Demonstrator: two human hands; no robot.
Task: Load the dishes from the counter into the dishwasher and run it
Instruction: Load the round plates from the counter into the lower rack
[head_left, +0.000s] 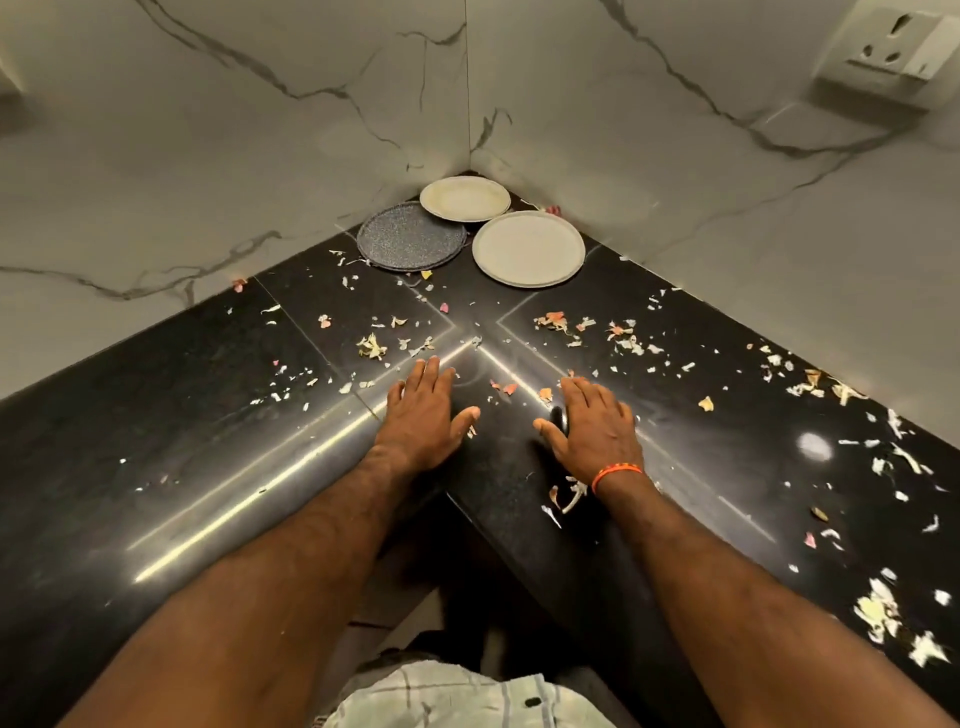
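A: Plates, three, in the counter corner, well beyond both sets of fingertips. Small cream plate is farthest back, its near-left rim overlapping the speckled grey plate. Large white plate lies just right of the grey one, apart from it by a narrow gap, and closest to the right fingers.

B: Hand state?

A: Left hand flat, palm down on the black granite counter, fingers straight and close together, thumb spread to the right. Holds nothing. Right hand likewise flat on the counter, fingers extended, thumb out to the left. Holds nothing. Orange thread band on the right wrist.

B: Anything between fingers and plates?

A: Vegetable peel scraps, pale and pinkish, scattered on the counter ahead of the fingertips and off to the right. A few bits lie between the two hands. More scraps sit just beside the right wrist.

B: Surroundings?

A: Marble-pattern walls meet behind the plates; a wall socket is high on the right wall.
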